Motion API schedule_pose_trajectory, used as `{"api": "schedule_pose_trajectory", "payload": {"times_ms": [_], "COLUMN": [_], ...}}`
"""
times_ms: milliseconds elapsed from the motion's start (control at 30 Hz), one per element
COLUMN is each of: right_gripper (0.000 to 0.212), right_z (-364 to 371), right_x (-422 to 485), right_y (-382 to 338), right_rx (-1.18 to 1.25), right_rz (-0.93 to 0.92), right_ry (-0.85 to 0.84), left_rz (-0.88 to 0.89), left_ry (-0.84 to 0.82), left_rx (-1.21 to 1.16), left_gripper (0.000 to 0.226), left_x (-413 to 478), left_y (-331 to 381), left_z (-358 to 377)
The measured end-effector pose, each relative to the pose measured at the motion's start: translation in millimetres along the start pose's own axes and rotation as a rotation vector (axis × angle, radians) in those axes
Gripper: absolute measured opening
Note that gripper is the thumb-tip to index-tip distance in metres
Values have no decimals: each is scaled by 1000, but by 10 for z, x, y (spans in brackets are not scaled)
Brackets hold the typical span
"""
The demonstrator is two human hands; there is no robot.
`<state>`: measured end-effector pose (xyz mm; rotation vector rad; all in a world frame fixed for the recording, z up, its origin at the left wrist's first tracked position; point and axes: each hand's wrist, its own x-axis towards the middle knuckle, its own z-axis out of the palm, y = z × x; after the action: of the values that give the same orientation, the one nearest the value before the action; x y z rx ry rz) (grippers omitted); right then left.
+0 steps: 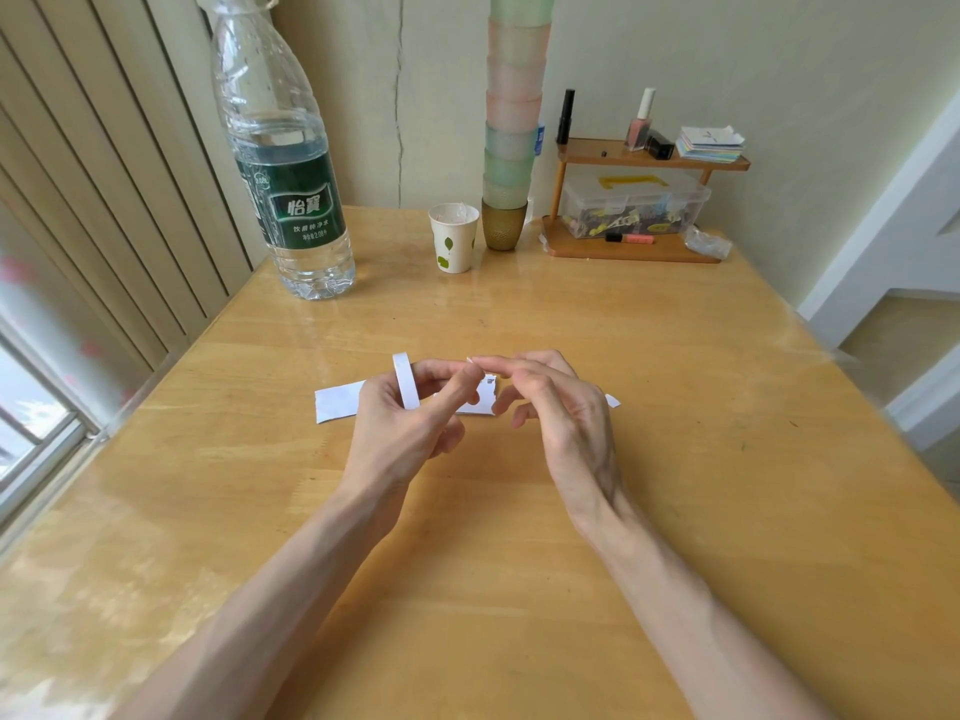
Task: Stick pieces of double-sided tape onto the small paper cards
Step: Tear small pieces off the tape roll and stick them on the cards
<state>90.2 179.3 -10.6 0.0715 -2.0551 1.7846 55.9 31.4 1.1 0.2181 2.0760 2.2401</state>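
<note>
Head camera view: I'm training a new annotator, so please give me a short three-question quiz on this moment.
1. True or false: the tape roll lies flat on the table.
2. Fill in: the paper cards lie on the table, partly hidden by the two ____.
3. The paper cup stands between: A) the water bottle and the stack of cups; B) the tape roll and the paper cards; C) the paper cards and the table's near edge.

Key: 1 false, the left hand holds it on edge above the table. 2 hands, with the right hand beside the left. 3 A.
</note>
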Motion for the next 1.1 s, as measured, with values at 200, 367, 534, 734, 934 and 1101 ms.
{"api": "schedule_pose_trajectory", "payload": {"times_ms": [200, 367, 534, 734, 934, 1101], "right_gripper": [46, 46, 45, 45, 43, 35], "right_z": [2, 5, 12, 10, 33, 17], "right_x": [6, 5, -3, -3, -15, -3], "right_y": [13, 11, -3, 4, -3, -15], "right_rx": [1, 7, 22, 29, 57, 152], "right_rz": [6, 16, 23, 16, 25, 104], "right_ry": [-6, -7, -9, -5, -21, -25], "left_rz": [15, 24, 37, 20, 93, 202], "left_ry": [-1, 6, 6, -6, 53, 79], "left_rx": [12, 11, 0, -21, 27, 165], "left_gripper": [19, 17, 16, 19, 12, 11], "left_x": [10, 29, 33, 16, 15, 22], "left_y": [-11, -34, -41, -32, -34, -57], "left_z": [-10, -22, -35, -19, -24, -14]}}
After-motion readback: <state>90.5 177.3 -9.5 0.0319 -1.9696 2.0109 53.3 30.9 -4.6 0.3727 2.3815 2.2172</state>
